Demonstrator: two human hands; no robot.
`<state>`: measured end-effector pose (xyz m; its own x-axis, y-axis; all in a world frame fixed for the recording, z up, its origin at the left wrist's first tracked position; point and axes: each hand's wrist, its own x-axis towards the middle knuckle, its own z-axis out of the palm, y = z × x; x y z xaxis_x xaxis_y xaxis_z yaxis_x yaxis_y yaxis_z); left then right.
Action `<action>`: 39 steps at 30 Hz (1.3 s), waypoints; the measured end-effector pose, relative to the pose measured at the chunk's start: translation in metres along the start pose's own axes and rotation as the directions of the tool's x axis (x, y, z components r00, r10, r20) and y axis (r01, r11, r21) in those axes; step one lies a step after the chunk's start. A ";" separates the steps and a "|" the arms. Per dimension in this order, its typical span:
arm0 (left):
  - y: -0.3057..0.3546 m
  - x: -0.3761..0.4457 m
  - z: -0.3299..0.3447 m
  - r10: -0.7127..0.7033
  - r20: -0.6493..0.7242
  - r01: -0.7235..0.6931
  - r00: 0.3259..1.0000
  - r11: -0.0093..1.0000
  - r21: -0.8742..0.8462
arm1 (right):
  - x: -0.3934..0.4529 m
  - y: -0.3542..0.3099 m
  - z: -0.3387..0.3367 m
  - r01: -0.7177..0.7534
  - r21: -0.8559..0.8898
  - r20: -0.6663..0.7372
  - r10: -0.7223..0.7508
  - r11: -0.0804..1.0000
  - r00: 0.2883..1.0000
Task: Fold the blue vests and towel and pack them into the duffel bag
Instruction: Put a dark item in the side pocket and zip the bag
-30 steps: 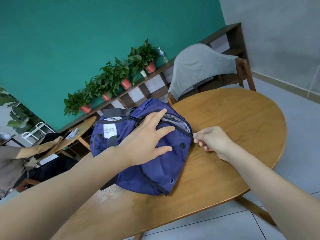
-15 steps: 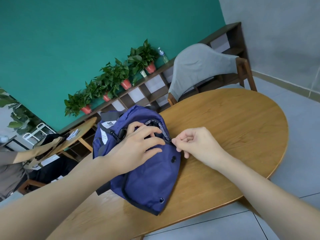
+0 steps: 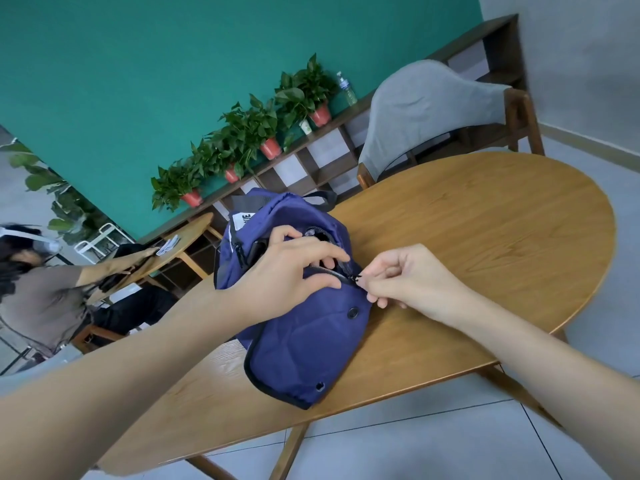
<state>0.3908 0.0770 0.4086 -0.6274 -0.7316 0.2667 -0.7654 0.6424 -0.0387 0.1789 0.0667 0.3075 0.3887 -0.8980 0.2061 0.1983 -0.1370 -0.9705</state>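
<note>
Duffel bag (image 3: 304, 327) on wooden table (image 3: 485, 237), pressed under left hand (image 3: 287, 275) with spread fingers, zipper pull (image 3: 356, 279) pinched by right hand (image 3: 408, 278).

A blue duffel bag (image 3: 304, 327) lies on a round wooden table (image 3: 485, 244), its zip partly open near the top. The person's left hand (image 3: 287, 275) presses down on the bag with fingers spread beside the zip, while the right hand (image 3: 405, 278) pinches the black zip pull (image 3: 356, 279) at the bag's right edge. A grey-covered chair (image 3: 433, 109) stands behind the table. Along the teal wall (image 3: 173, 64), 4 potted plants (image 3: 249, 140) in red pots and a plastic bottle (image 3: 346, 88) sit on a low wooden shelf (image 3: 311, 161). At left, another person (image 3: 38, 292) sits at a second table (image 3: 180, 237).
</note>
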 end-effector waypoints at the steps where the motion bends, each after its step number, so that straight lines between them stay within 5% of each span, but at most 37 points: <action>1: 0.001 0.002 0.000 0.002 0.023 -0.002 1.000 1.000 0.013 | -0.002 0.001 0.002 0.014 0.035 -0.025 -0.013 0.999 1.000; 10: 0.008 0.019 0.006 -0.017 0.151 0.015 0.988 1.000 0.020 | -0.010 0.017 0.011 0.113 0.038 -0.086 -0.110 0.993 0.990; 16: 0.005 0.020 0.004 0.233 0.158 -0.268 0.959 0.928 0.259 | -0.010 0.017 0.011 0.122 -0.021 -0.005 -0.122 0.992 0.993; 21: 0.011 0.026 0.004 0.378 0.133 -0.401 0.916 0.865 0.301 | -0.001 0.029 0.009 0.249 -0.276 -0.089 -0.283 0.928 0.955; 30: 0.019 0.038 0.006 0.107 0.381 -0.197 0.918 0.959 0.206 | 0.010 0.049 0.014 0.163 -0.324 -0.209 -0.238 0.932 0.948; 39: 0.003 0.039 0.025 0.253 0.376 -0.385 0.892 0.859 0.338 | 0.009 0.049 0.008 0.140 -0.387 -0.178 -0.223 0.911 0.958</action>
<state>0.3604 0.0444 0.3954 -0.8065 -0.5759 -0.1337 -0.4637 0.7565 -0.4613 0.1999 0.0551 0.2628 0.1679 -0.9045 0.3920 -0.1127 -0.4127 -0.9039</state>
